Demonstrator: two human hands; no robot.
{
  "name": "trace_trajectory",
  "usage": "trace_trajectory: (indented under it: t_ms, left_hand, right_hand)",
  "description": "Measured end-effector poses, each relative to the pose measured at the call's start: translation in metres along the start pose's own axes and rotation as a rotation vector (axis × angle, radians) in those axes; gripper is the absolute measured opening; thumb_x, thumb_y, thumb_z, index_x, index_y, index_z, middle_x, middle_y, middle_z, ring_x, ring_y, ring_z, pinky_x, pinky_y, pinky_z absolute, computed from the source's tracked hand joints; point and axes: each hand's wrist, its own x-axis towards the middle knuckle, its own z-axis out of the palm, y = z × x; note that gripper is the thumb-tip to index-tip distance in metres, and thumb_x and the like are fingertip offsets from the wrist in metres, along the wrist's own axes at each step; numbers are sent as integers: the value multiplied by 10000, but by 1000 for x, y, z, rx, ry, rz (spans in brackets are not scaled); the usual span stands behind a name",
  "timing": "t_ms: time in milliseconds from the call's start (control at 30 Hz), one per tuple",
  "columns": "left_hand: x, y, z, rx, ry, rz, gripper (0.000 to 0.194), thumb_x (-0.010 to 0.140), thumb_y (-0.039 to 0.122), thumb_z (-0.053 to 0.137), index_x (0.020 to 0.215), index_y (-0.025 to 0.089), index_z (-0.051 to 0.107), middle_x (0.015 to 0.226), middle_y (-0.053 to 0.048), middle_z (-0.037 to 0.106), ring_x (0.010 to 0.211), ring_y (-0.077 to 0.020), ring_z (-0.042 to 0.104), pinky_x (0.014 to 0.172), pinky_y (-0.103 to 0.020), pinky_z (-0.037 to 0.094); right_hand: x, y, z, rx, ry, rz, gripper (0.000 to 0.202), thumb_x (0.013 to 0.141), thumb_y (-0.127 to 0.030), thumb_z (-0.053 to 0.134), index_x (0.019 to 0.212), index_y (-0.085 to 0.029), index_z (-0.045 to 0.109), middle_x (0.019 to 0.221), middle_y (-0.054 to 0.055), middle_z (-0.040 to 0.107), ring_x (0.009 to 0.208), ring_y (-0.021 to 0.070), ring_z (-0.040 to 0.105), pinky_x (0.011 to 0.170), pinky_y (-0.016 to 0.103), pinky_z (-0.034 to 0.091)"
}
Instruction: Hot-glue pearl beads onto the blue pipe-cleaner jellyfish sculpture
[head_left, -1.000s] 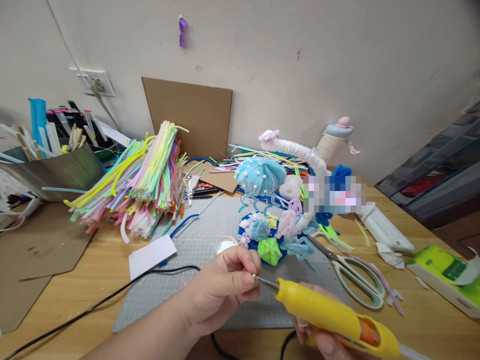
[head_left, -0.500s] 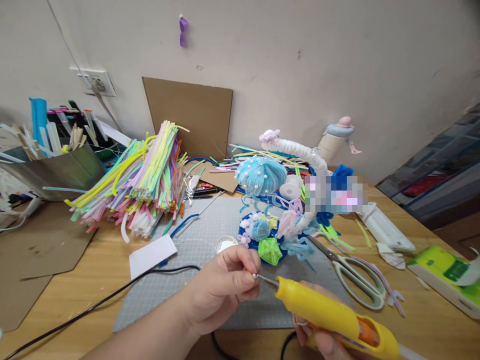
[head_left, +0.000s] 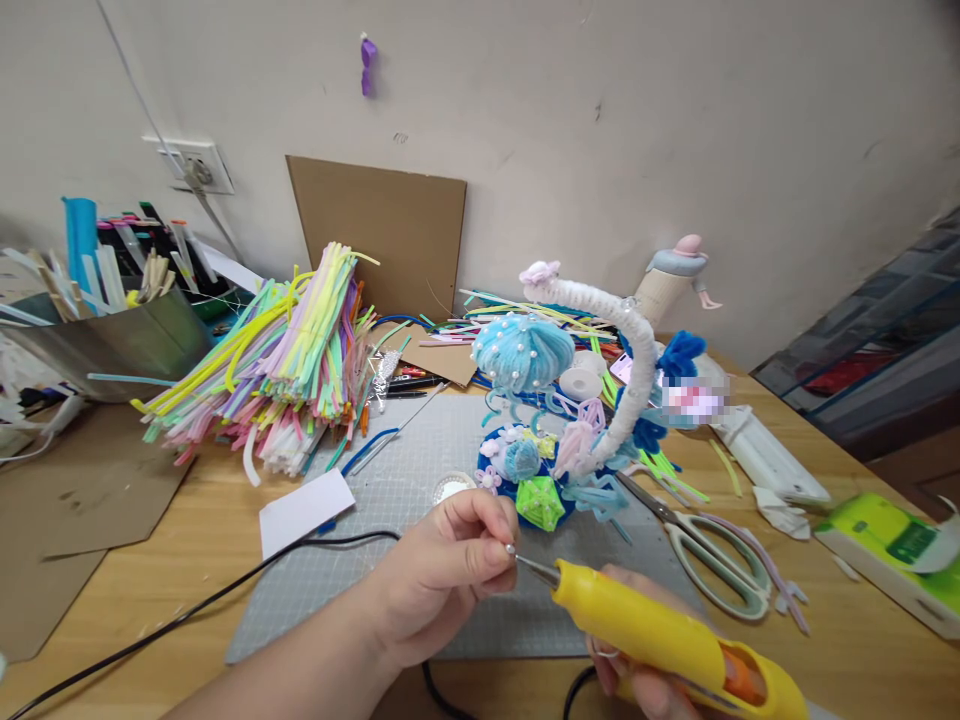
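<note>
Between thumb and forefinger, my left hand (head_left: 442,575) pinches a small pearl bead (head_left: 511,550) above the grey cutting mat (head_left: 315,590). My right hand (head_left: 637,660) is wrapped round a yellow hot glue gun (head_left: 645,625), partly hidden behind it. The gun's thin metal nozzle points left, its tip at or very near the bead. Just beyond stands a pipe-cleaner craft piece: a white fuzzy arch (head_left: 640,370), a light-blue jellyfish (head_left: 523,352) dotted with pearls, and a blue base with a green star-like shape (head_left: 540,502). A small round dish (head_left: 453,487) sits behind my left hand.
Scissors (head_left: 716,560) lie to the right of the mat, near a green tissue pack (head_left: 892,550). A big bundle of pipe cleaners (head_left: 292,370) and a white card (head_left: 306,512) are on the left. A black cable (head_left: 187,605) crosses the table. Cardboard (head_left: 379,235) leans against the wall.
The glue gun has shifted very slightly right and down. My left hand still pinches the bead in nearly the same place.
</note>
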Motion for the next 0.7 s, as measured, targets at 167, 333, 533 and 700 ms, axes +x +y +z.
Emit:
trace_trajectory:
  t_ms: [167, 333, 533, 700]
  left_hand:
    - [0, -1, 0, 33, 22, -4, 133, 634, 211, 787, 671, 185, 661, 663, 22, 419, 585, -77, 371, 534, -230, 236]
    - [1, 3, -2, 21, 20, 13, 135, 647, 209, 780, 675, 184, 650, 670, 27, 400, 582, -72, 352, 533, -227, 228]
    - [0, 14, -4, -10, 8, 99, 121, 691, 189, 745, 715, 187, 627, 683, 31, 381, 592, -75, 340, 547, -233, 227]
    - [1, 18, -6, -5, 21, 128, 107, 714, 192, 730, 729, 188, 624, 676, 36, 385, 593, -75, 347, 557, -228, 247]
  right_hand:
    - [-8, 9, -1, 141, -21, 93, 208, 781, -608, 506, 780, -426, 607, 590, 17, 531, 482, 235, 506, 479, 371, 446]
    - [-16, 6, 2, 331, 103, 401, 292, 677, -640, 617, 712, -354, 666, 593, 33, 546, 481, 214, 488, 481, 370, 432]
    - [-15, 11, -15, 757, 12, 727, 394, 792, -543, 564, 798, -164, 671, 600, 20, 592, 444, 98, 480, 410, 212, 400]
    - [-15, 35, -33, 467, -50, 951, 433, 822, -554, 509, 711, -145, 599, 545, 45, 658, 419, 118, 607, 424, 190, 433]
